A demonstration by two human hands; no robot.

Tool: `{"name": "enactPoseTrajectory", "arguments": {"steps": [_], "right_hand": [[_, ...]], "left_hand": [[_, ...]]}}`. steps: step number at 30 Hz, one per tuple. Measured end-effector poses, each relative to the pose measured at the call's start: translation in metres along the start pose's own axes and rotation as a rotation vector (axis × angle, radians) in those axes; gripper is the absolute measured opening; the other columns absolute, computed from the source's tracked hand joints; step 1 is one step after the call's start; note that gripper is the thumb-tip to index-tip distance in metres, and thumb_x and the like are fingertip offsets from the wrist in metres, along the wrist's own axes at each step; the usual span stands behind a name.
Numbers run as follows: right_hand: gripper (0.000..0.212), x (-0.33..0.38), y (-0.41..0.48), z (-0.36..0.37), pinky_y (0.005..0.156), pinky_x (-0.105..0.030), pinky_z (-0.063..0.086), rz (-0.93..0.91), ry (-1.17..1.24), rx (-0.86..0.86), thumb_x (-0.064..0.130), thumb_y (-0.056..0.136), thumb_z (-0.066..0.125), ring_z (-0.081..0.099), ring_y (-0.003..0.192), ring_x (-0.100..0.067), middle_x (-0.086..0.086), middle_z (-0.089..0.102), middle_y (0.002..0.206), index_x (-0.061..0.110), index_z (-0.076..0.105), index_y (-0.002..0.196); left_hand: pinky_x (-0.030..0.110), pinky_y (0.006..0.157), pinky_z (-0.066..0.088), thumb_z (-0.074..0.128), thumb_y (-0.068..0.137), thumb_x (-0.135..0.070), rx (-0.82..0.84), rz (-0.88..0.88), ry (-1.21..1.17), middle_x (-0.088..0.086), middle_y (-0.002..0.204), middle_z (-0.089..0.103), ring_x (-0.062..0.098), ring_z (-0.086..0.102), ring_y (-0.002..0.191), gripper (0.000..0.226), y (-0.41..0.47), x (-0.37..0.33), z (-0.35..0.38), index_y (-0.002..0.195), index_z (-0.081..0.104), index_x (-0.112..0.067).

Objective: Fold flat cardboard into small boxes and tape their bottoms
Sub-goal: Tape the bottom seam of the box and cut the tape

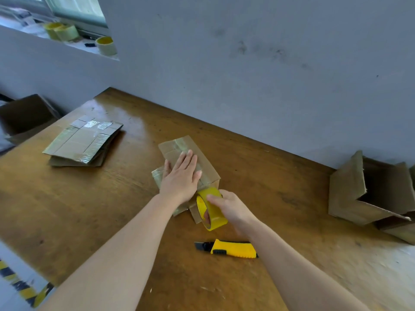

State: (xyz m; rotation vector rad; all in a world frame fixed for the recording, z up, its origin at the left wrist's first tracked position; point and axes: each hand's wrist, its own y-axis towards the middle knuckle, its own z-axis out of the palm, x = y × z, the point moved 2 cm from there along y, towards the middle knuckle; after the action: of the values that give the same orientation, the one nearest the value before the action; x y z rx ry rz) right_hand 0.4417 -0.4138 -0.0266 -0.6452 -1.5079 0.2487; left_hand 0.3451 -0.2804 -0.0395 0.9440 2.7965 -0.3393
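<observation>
Left hand (183, 173) lies flat, fingers straight, on the box (190, 158), hiding most of its taped seam. Right hand (229, 206), just beside it, grips the tape roll (211, 208) at the box's near end; lower flaps mostly hidden. Knife (226, 248) sits just behind the right wrist.

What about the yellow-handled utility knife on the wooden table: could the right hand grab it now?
Probably not straight away: the right hand grips the yellow tape roll and must let go first. Otherwise the way looks free; the yellow-handled utility knife lies uncovered on the wooden table beside that forearm.
</observation>
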Motion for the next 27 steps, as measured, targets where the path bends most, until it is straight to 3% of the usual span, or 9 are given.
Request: {"name": "enactPoseTrajectory", "arguments": {"steps": [4, 7, 9, 11, 14, 16, 19, 23, 27], "right_hand": [[0.025, -0.012, 0.01, -0.001, 0.071, -0.03, 0.056, 0.046, -0.21, -0.11, 0.04, 0.095, 0.057, 0.067, 0.078, -0.019, -0.007, 0.072, 0.092, 0.015, 0.065, 0.096], [0.042, -0.023, 0.013, -0.001, 0.057, -0.024, 0.053, 0.175, -0.277, -0.16, 0.052, 0.094, 0.052, 0.063, 0.056, -0.014, -0.003, 0.067, 0.066, 0.01, 0.061, 0.091], [0.049, -0.024, 0.015, 0.002, 0.058, -0.026, 0.055, 0.212, -0.241, -0.174, 0.055, 0.094, 0.049, 0.063, 0.049, -0.018, -0.005, 0.068, 0.061, 0.008, 0.062, 0.098], [0.051, -0.025, 0.019, 0.003, 0.056, -0.023, 0.049, 0.227, -0.258, -0.192, 0.057, 0.094, 0.048, 0.065, 0.061, -0.019, -0.005, 0.069, 0.072, 0.008, 0.061, 0.105], [0.052, -0.024, 0.022, 0.002, 0.071, -0.026, 0.049, 0.21, -0.379, -0.195, 0.062, 0.093, 0.044, 0.064, 0.096, -0.024, -0.01, 0.068, 0.107, 0.013, 0.055, 0.106], [0.049, -0.02, 0.018, 0.003, 0.067, -0.018, 0.048, 0.172, -0.373, -0.156, 0.058, 0.095, 0.045, 0.064, 0.091, -0.017, -0.009, 0.068, 0.112, 0.012, 0.055, 0.109], [0.024, -0.014, 0.011, 0.007, 0.048, -0.008, 0.045, 0.099, -0.231, -0.075, 0.04, 0.097, 0.054, 0.058, 0.062, -0.008, 0.001, 0.064, 0.083, 0.016, 0.051, 0.101], [0.023, -0.02, 0.007, 0.007, 0.07, -0.026, 0.056, 0.124, -0.144, -0.017, 0.032, 0.092, 0.064, 0.067, 0.069, -0.014, -0.006, 0.072, 0.087, 0.016, 0.057, 0.109], [0.019, -0.021, 0.0, 0.004, 0.076, -0.03, 0.057, 0.06, -0.043, 0.003, 0.022, 0.092, 0.064, 0.069, 0.074, -0.017, -0.009, 0.073, 0.089, 0.012, 0.059, 0.108]], "left_hand": [[0.044, 0.118, -0.011, 0.012, 0.102, -0.046, -0.01, 0.026, 0.018, -0.01, 0.16, -0.011, 0.007, -0.015, 0.145, 0.057, 0.001, 0.003, 0.003, 0.154, 0.001, -0.025], [0.044, 0.117, -0.013, 0.013, 0.1, -0.052, -0.015, 0.033, 0.012, -0.01, 0.16, -0.012, 0.006, -0.017, 0.145, 0.061, 0.004, 0.005, 0.003, 0.153, 0.0, -0.025], [0.046, 0.118, -0.013, 0.016, 0.094, -0.065, 0.005, 0.033, 0.017, -0.009, 0.16, -0.014, 0.008, -0.018, 0.145, 0.074, 0.004, 0.006, 0.003, 0.154, -0.001, -0.025], [0.049, 0.118, -0.011, 0.025, 0.084, -0.077, 0.026, 0.05, 0.051, -0.007, 0.16, -0.016, 0.01, -0.019, 0.145, 0.092, 0.003, 0.005, 0.002, 0.154, -0.003, -0.023], [0.053, 0.117, -0.008, 0.038, 0.079, -0.079, 0.017, 0.065, 0.099, -0.003, 0.161, -0.015, 0.013, -0.017, 0.146, 0.104, 0.003, 0.001, 0.0, 0.154, -0.003, -0.019], [0.056, 0.117, -0.005, 0.046, 0.078, -0.075, -0.002, 0.072, 0.134, 0.0, 0.161, -0.014, 0.017, -0.015, 0.147, 0.108, 0.003, -0.003, 0.0, 0.154, -0.003, -0.017], [0.058, 0.116, -0.002, 0.055, 0.08, -0.066, -0.024, 0.07, 0.164, 0.001, 0.161, -0.011, 0.02, -0.013, 0.147, 0.107, 0.002, -0.007, 0.001, 0.154, -0.002, -0.015], [0.06, 0.116, -0.002, 0.057, 0.082, -0.062, -0.062, 0.122, 0.162, -0.001, 0.162, -0.007, 0.02, -0.011, 0.148, 0.099, 0.0, -0.008, 0.0, 0.154, 0.004, -0.018], [0.059, 0.116, 0.016, 0.068, 0.079, -0.05, -0.365, 0.23, 0.048, 0.009, 0.156, 0.025, 0.029, 0.017, 0.145, 0.072, -0.018, -0.011, 0.003, 0.141, 0.046, -0.021]]}}
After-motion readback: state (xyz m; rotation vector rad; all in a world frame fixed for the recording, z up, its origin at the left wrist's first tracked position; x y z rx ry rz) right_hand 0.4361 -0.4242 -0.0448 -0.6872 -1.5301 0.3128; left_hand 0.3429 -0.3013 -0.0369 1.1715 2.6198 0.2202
